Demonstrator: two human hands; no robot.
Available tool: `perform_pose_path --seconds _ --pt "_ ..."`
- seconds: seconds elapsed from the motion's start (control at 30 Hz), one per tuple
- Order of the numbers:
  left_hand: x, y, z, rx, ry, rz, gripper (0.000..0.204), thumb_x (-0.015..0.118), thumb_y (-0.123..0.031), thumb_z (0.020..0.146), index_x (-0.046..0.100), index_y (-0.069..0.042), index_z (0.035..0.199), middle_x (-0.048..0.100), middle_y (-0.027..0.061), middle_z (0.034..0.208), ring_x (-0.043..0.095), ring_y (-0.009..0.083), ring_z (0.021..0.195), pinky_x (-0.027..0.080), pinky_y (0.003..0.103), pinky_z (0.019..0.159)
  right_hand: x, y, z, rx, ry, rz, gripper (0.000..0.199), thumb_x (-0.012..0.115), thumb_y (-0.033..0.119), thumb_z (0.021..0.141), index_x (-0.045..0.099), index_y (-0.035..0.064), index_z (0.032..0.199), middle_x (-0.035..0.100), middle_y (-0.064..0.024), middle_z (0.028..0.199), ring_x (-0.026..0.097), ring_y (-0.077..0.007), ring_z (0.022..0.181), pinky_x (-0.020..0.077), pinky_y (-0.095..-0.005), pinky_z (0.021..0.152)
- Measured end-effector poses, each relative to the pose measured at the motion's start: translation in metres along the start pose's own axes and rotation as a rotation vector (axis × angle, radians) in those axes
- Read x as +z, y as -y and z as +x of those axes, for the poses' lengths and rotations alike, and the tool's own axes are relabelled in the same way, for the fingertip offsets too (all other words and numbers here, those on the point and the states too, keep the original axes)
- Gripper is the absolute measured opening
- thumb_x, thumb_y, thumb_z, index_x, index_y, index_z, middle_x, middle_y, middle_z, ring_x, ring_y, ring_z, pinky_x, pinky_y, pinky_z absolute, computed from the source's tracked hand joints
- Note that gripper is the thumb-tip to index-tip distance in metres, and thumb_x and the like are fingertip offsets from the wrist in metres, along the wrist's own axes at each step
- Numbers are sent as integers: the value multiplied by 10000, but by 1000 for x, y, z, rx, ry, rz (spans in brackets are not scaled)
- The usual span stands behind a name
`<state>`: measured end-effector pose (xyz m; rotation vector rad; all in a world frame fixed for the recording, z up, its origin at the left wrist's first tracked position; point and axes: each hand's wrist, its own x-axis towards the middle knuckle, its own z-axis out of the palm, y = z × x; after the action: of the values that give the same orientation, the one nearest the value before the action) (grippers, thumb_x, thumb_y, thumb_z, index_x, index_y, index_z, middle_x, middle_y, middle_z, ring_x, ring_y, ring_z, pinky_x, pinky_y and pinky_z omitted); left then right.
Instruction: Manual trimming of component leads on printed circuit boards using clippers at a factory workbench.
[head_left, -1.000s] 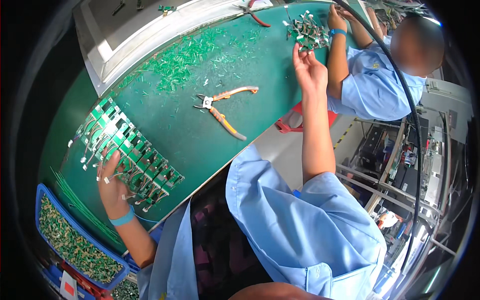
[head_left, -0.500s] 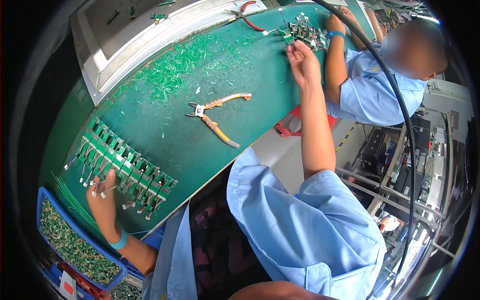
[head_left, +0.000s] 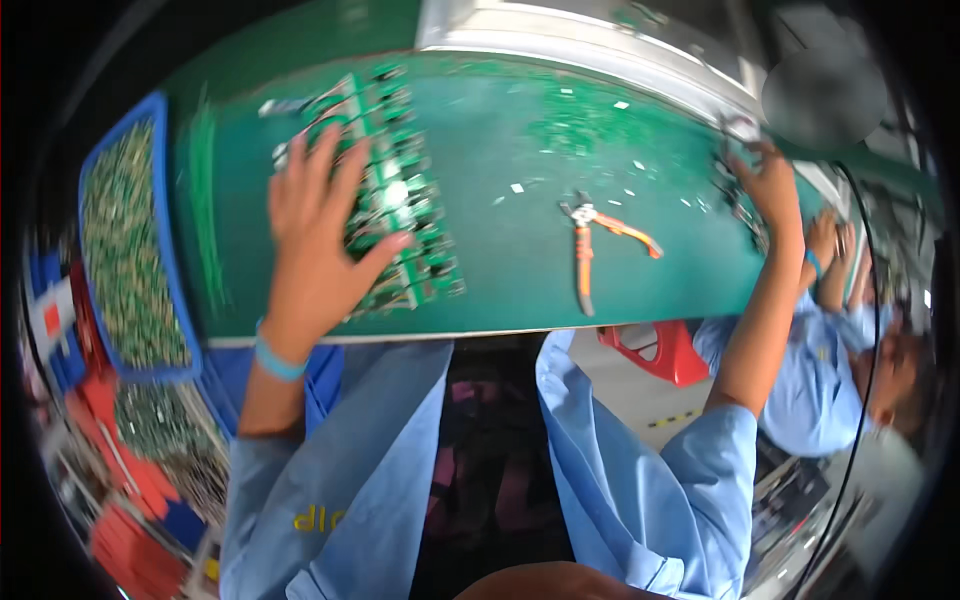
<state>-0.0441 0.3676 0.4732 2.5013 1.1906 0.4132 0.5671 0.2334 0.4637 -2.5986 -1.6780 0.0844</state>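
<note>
green circuit boards (head_left: 400,210) lay under the left hand (head_left: 315,235), fingers spread flat; the right hand (head_left: 768,185) touched small parts (head_left: 738,200) (grip unclear) past orange-handled pliers (head_left: 592,235).

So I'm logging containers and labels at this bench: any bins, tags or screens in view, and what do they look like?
Blue bin: left of the green bench, rectangular, heaped with small green parts.
Red bins: lower left, blurred.
Yellow mark on the blue jacket: small, lower middle.
No screens or signs in view.
</note>
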Motion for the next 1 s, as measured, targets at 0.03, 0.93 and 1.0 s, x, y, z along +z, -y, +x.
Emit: perform_pose_path --seconds 0.03,0.93,1.0 --pt "12 2 -8 -40 51 117 881 861 -353 904 514 -156 1690 334 154 1829 221 479 1707 281 573 1348 9 5 7 72 187 -59 275 785 273 1001 794 49 1161 773 -192 1124 724 -338 863 597 -454 818" --pt "-4 -14 18 300 -41 -132 606 789 -255 963 648 -81 1526 548 123 1687 384 354 1659 249 587 1379 -4 216 -34 -535 626 2500 335 602 282 1123 496 140 839 622 -182 1495 566 -334 1380 380 -586 1259" --pt "6 -6 29 338 -61 -139 582 778 -243 975 655 -65 1516 582 123 1660 417 335 1645 234 590 1387 -4 240 -35 -360 554 1771 332 633 335 1143 611 82 928 682 -156 1374 618 -294 1233 485 -461 1079"
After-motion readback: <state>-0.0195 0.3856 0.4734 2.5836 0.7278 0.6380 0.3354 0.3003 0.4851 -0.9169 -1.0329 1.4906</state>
